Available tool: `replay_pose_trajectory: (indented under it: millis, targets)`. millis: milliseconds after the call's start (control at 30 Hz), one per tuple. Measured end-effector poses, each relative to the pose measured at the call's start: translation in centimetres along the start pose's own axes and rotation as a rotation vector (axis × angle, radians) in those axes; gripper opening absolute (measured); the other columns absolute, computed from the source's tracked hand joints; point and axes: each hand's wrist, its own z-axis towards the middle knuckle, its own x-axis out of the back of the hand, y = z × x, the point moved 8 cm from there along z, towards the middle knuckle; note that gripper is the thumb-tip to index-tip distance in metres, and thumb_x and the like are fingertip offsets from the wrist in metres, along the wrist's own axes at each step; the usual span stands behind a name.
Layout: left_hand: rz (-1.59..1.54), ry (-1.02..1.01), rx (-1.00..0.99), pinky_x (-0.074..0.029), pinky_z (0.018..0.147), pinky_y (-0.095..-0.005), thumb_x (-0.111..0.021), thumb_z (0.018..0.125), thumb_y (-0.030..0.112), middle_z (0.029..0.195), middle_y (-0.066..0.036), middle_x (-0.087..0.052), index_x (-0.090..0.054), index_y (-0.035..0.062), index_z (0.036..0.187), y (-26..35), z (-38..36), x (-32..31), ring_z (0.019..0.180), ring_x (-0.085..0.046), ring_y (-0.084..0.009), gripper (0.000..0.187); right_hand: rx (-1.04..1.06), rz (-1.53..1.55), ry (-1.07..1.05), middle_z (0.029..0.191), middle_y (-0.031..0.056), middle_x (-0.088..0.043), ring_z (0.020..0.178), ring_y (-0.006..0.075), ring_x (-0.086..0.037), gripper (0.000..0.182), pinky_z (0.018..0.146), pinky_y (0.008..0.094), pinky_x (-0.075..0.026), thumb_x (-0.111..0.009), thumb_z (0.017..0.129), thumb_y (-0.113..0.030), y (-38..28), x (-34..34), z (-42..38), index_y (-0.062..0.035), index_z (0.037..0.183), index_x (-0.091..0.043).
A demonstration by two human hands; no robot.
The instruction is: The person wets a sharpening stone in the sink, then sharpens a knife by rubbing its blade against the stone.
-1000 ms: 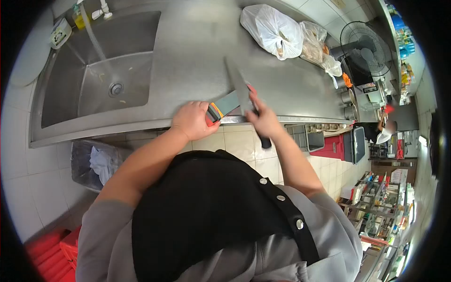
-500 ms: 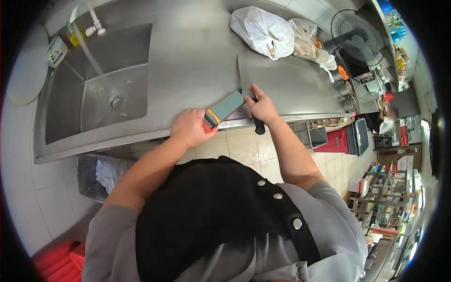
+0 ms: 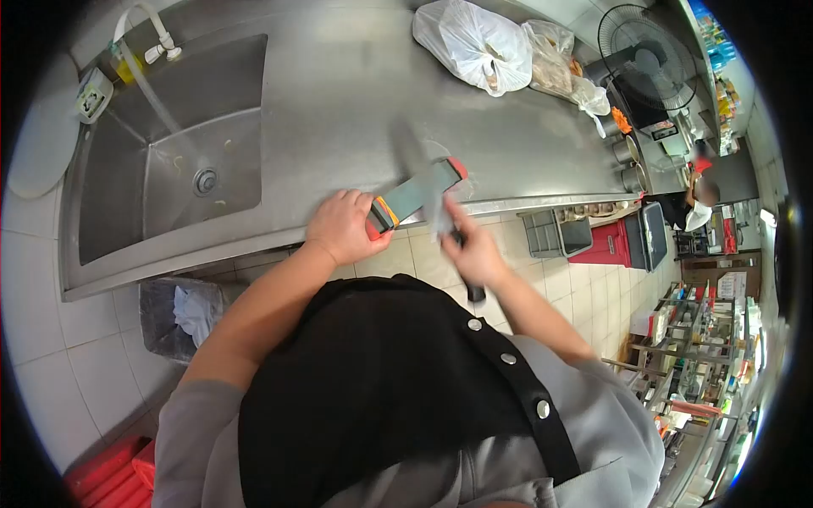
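Note:
My left hand (image 3: 340, 229) is closed on the near left end of a whetstone (image 3: 405, 198), a grey-green slab in a holder with red ends and an orange band. The stone lies slantwise at the front edge of the steel counter (image 3: 339, 110). In my right hand (image 3: 479, 254) I grip a kitchen knife (image 3: 476, 293) by its black handle. Its blade, smeared by motion, crosses over the stone near the far red end and points away from me.
Water runs from a white tap (image 3: 161, 49) into the steel sink (image 3: 203, 140) at left. White plastic bags (image 3: 474, 46) and a fan (image 3: 648, 57) stand at the back right. A bin (image 3: 161, 326) sits below. Another person (image 3: 696, 199) is far right.
My right hand has drawn the knife toward me along the stone, uncovering the stone's far red end. My left hand keeps its hold. The view has shifted slightly.

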Motion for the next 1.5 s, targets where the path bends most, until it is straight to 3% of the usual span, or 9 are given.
replay_pose_trajectory:
  millis: [200, 300, 433, 667, 800, 967, 1133, 1400, 1500]
  targets:
    - [-0.011, 0.052, -0.066, -0.056, 0.089, -0.0419, -0.079, 0.078, 0.049, 0.103, -0.009, -0.066, -0.067, 0.0054, 0.110, 0.1, 0.0, -0.2, 0.102, -0.063, -0.0287, 0.056, -0.142, -0.126, 0.143, 0.104, 0.0133, -0.075, 0.080, 0.0178, -0.065, 0.067, 0.081, 0.0340, -0.055, -0.068, 0.097, -0.019, 0.7, 3.8, 6.4, -0.0118, 0.159, -0.045]
    - [0.010, 0.030, -0.061, -0.056, 0.089, -0.0419, -0.079, 0.078, 0.049, 0.103, -0.009, -0.066, -0.067, 0.0048, 0.112, 0.1, 0.0, -0.2, 0.102, -0.063, -0.0290, 0.057, -0.097, -0.107, 0.235, 0.110, 0.0228, -0.074, 0.096, 0.0309, -0.073, 0.070, 0.089, 0.0391, -0.056, -0.070, 0.094, -0.029, 1.0, 3.5, 5.6, -0.0071, 0.156, -0.046]
    - [-0.014, 0.049, -0.050, -0.054, 0.091, -0.0428, -0.080, 0.077, 0.045, 0.104, -0.012, -0.066, -0.067, 0.0023, 0.113, 0.3, 0.1, 0.4, 0.102, -0.063, -0.0321, 0.058, 0.036, 0.058, -0.049, 0.131, 0.0220, -0.070, 0.118, 0.0271, -0.071, 0.071, 0.101, 0.0359, -0.053, -0.072, 0.094, -0.013, -1.4, -0.9, -3.1, -0.0137, 0.159, -0.045]
    - [0.014, 0.002, -0.056, -0.054, 0.094, -0.0427, -0.080, 0.077, 0.046, 0.108, -0.013, -0.066, -0.067, 0.0018, 0.117, 0.5, 0.1, 0.3, 0.107, -0.063, -0.0320, 0.061, -0.198, -0.157, 0.130, 0.120, 0.0229, -0.073, 0.107, 0.0316, -0.073, 0.069, 0.095, 0.0400, -0.055, -0.070, 0.096, -0.025, -0.2, 3.7, 4.1, -0.0119, 0.158, -0.043]
    - [0.011, 0.027, -0.054, -0.054, 0.095, -0.0430, -0.081, 0.077, 0.045, 0.109, -0.014, -0.066, -0.066, 0.0006, 0.118, 0.5, -0.1, 0.3, 0.109, -0.062, -0.0328, 0.063, 0.173, -0.063, 0.003, 0.116, 0.0255, -0.073, 0.105, 0.0349, -0.073, 0.069, 0.094, 0.0410, -0.056, -0.070, 0.095, -0.024, -0.5, 0.5, -2.2, -0.0124, 0.158, -0.044]
    - [0.011, -0.013, -0.075, -0.054, 0.095, -0.0431, -0.081, 0.076, 0.046, 0.111, -0.014, -0.066, -0.066, 0.0015, 0.119, 0.4, 0.1, -0.3, 0.109, -0.063, -0.0326, 0.063, -0.255, -0.112, 0.133, 0.128, 0.0290, -0.068, 0.116, 0.0354, -0.070, 0.067, 0.099, 0.0399, -0.054, -0.069, 0.097, -0.024, 1.1, 4.9, 5.4, -0.0111, 0.158, -0.044]
    - [-0.003, 0.032, -0.050, -0.054, 0.093, -0.0429, -0.081, 0.077, 0.045, 0.108, -0.012, -0.066, -0.066, 0.0026, 0.118, 0.3, 0.1, 0.2, 0.107, -0.063, -0.0315, 0.061, 0.132, -0.047, 0.066, 0.130, 0.0262, -0.069, 0.117, 0.0339, -0.071, 0.074, 0.100, 0.0389, -0.053, -0.073, 0.093, -0.016, -0.6, 0.1, -3.4, -0.0145, 0.160, -0.042]
    - [0.030, 0.007, -0.085, -0.055, 0.093, -0.0415, -0.081, 0.078, 0.047, 0.106, -0.010, -0.066, -0.067, 0.0041, 0.117, 0.4, 0.1, 0.0, 0.106, -0.063, -0.0293, 0.060, -0.174, -0.100, 0.255, 0.130, 0.0238, -0.070, 0.117, 0.0334, -0.070, 0.070, 0.100, 0.0390, -0.054, -0.068, 0.098, -0.024, 1.2, 4.4, 5.7, -0.0102, 0.160, -0.039]
    - [0.028, 0.000, -0.060, -0.055, 0.093, -0.0412, -0.081, 0.078, 0.046, 0.107, -0.010, -0.066, -0.067, 0.0043, 0.118, 0.5, -0.1, 0.3, 0.106, -0.063, -0.0291, 0.060, 0.151, -0.050, 0.115, 0.135, 0.0258, -0.066, 0.122, 0.0338, -0.068, 0.074, 0.103, 0.0381, -0.052, -0.071, 0.095, -0.016, 1.8, 0.3, -1.1, -0.0108, 0.161, -0.039]
